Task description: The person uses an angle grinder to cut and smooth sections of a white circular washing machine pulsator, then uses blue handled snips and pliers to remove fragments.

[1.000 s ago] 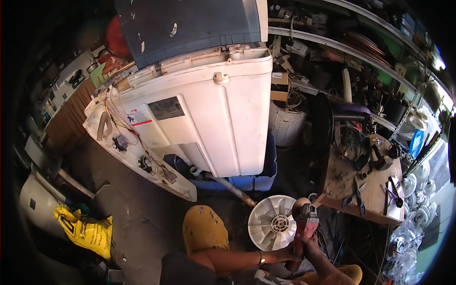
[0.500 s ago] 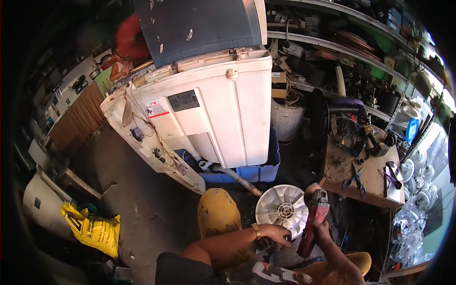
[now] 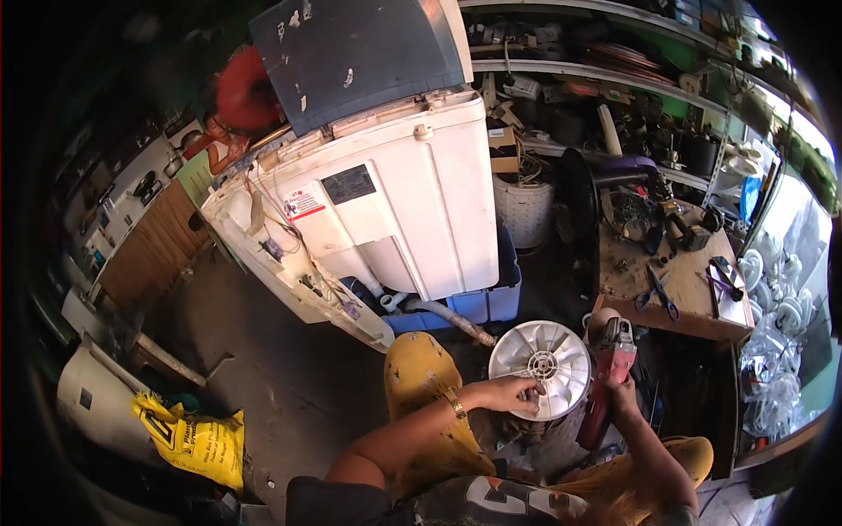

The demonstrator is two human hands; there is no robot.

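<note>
Here, looking down from the head view, I see my left hand pressed closed on the lower rim of the round white finned wheel, which sits low between my knees. My right hand grips the red power grinder just beside it. I think I'm steadying the wheel; next, the grinder must meet it carefully.
</note>
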